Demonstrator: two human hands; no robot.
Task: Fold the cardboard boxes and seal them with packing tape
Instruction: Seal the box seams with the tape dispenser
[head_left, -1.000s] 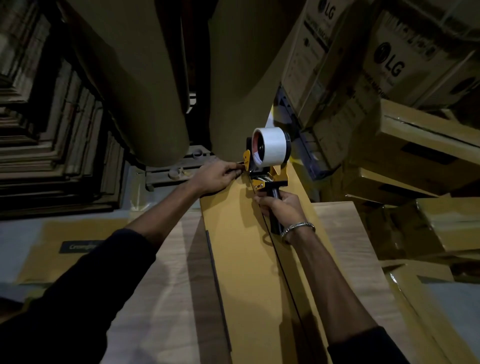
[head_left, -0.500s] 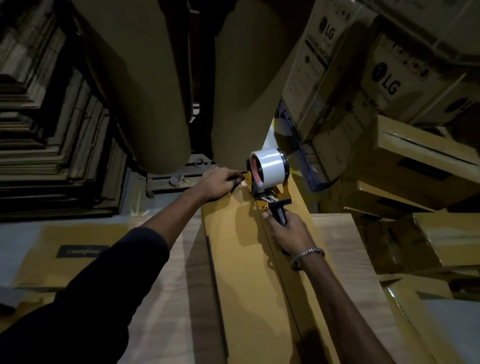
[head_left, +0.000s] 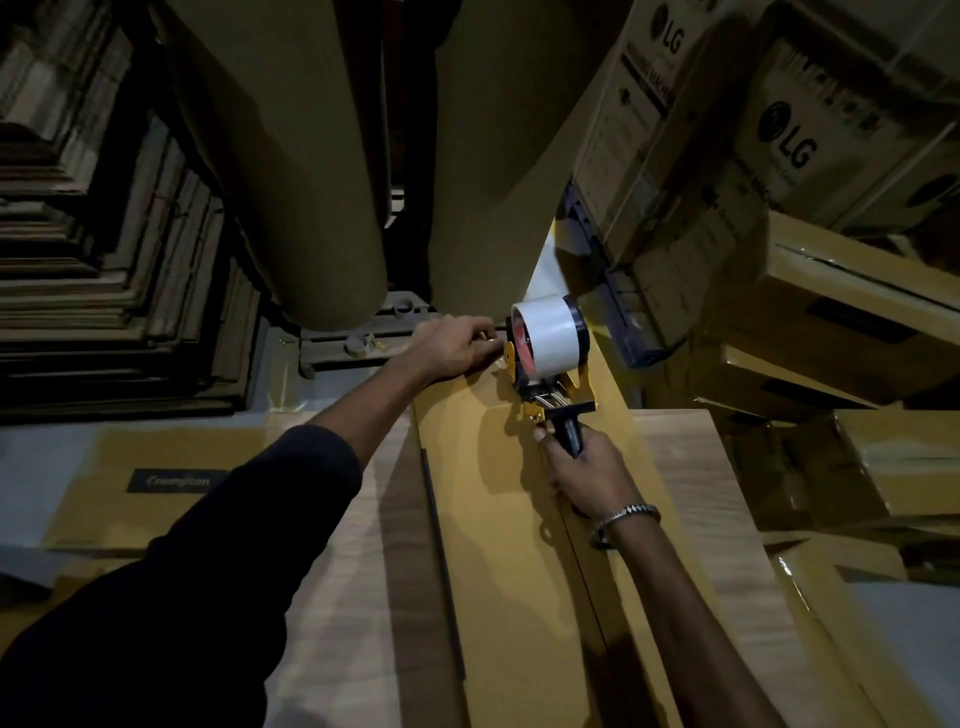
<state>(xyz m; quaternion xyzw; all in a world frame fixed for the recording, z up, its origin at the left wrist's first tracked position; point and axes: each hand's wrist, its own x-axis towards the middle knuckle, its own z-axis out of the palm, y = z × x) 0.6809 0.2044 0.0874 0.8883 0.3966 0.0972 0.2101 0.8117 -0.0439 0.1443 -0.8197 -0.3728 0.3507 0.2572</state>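
Note:
A long yellow-brown cardboard box (head_left: 493, 519) lies lengthwise away from me on a wooden table (head_left: 353, 597), a dark seam running down its top. At its far end stands a tape dispenser (head_left: 550, 358) with a yellow frame and a white tape roll. My right hand (head_left: 582, 473) grips the dispenser's black handle. My left hand (head_left: 457, 348) rests at the box's far end with its fingers curled at the dispenser's front, apparently pinching the tape end; the tape itself is too small to make out.
Two big brown paper rolls (head_left: 311, 182) stand upright beyond the box. Flat cardboard stacks (head_left: 104, 286) fill the left. LG cartons (head_left: 779, 130) and taped yellow boxes (head_left: 857, 441) pile up on the right. A flat Crompton box (head_left: 166, 483) lies left of the table.
The dispenser and my right hand have slid toward me along the seam, the handle tilting lower. My left hand stayed at the box's far end.

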